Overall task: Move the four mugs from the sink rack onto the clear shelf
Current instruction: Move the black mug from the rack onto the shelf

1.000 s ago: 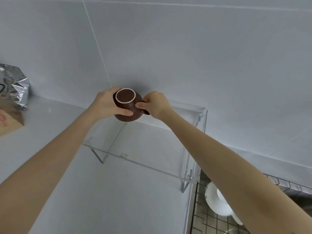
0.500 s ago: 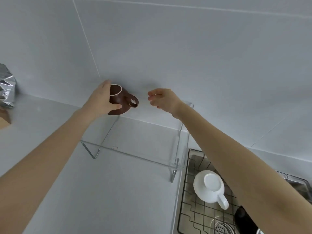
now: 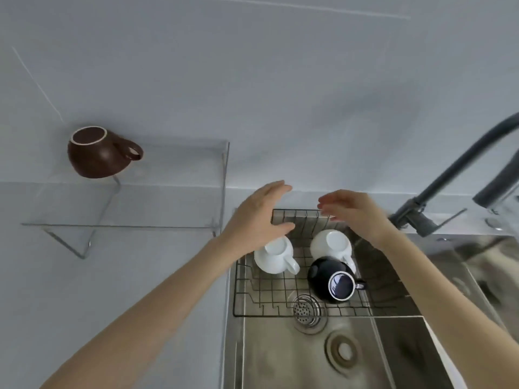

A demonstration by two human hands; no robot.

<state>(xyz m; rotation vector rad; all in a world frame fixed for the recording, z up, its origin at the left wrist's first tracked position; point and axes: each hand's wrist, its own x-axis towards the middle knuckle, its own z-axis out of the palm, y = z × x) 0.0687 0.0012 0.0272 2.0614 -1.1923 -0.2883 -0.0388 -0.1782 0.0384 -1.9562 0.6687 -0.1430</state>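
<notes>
Counting mugs: the brown mug (image 3: 97, 153) sits on the shelf (image 3: 168, 192), far left. Three wait in the rack (image 3: 280, 299): two white mugs (image 3: 275, 255) (image 3: 331, 244) and a black mug (image 3: 331, 277). Left hand (image 3: 254, 223) and right hand (image 3: 355, 213) hover open, empty.

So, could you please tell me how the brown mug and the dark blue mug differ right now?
The brown mug stands on the clear shelf by the wall; the dark blue mug sits in the sink rack. The brown mug is matte with a pale ring on its base; the dark blue mug is glossy, its base reflecting light. Both are upside down, handles pointing right, and neither is touched by the hands.
</notes>
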